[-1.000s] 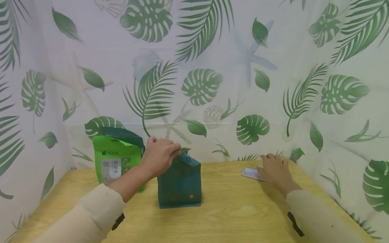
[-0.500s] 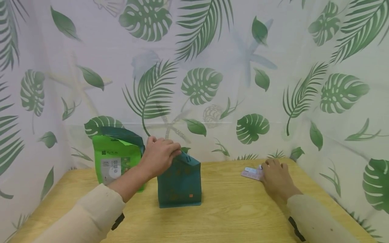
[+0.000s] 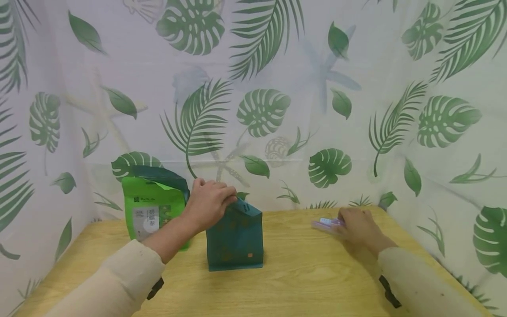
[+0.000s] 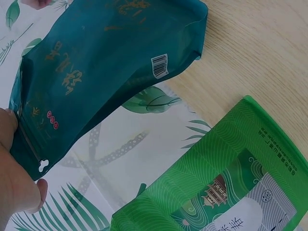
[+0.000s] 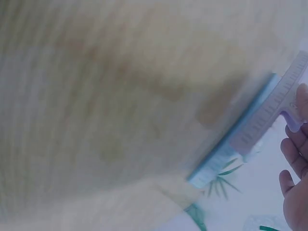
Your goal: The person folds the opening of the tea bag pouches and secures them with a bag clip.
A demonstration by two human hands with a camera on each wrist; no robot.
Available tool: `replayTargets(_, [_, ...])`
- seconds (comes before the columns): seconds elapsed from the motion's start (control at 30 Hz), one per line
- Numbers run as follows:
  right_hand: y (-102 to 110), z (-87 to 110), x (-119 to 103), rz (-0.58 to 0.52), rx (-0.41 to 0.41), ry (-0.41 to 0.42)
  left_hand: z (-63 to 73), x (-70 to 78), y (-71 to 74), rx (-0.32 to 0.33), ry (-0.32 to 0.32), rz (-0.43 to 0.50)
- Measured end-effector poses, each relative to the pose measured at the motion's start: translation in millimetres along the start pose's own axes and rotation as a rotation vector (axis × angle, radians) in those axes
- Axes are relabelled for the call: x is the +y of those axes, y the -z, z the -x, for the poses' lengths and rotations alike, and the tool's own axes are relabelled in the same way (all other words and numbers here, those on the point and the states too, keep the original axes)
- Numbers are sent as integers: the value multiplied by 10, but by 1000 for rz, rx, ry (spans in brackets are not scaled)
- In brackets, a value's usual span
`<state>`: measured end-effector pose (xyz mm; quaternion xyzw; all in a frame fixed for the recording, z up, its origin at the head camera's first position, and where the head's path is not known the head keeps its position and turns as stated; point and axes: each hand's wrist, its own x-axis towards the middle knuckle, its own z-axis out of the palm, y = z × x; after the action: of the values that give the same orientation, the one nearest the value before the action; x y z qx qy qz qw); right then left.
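Note:
My left hand pinches the top corner of a teal tea bag, which stands upright on the table. In the left wrist view, a thumb and fingers grip the top edge of this teal bag beside a small white cut-out. Farther right, my right hand holds a purple bag clip by its tab, between thumb and finger. A light blue bag clip lies right behind the purple one; whether the two touch is unclear. The right wrist view is partly blurred.
To the left stands a bright green tea bag with a pale label. A dark teal bag shows behind it. Wood-grain table stretches in front, and a leaf-printed cloth hangs along the back and sides.
My right hand has closed its fingers on the purple clip and tilted it up a little beside the blue one. The left hand and teal bag stay in place.

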<state>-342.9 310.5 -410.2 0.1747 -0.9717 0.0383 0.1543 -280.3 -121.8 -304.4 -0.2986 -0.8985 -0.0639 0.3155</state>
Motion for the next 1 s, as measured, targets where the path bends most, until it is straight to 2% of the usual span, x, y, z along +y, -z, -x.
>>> replayTargets(0.17, [131,-122,-93,-48,41,65,8,0,-11,-12,1,-1])
replayTargets(0.43, [429,-278,-402,-188,56,195,6,-1,-12,-12,-1,11])
replayTargets(0.57, [489,-319,-504,-221,60,254,7,1,-13,-12,-6,20])
replayTargets(0.77, [573,-378,-696,-312,73,295,3,-7,-14,-4,-13,23])
replayTargets(1.0, [723,-448,-974,-382,41,270,6,-14,-7,-7,-16,27])
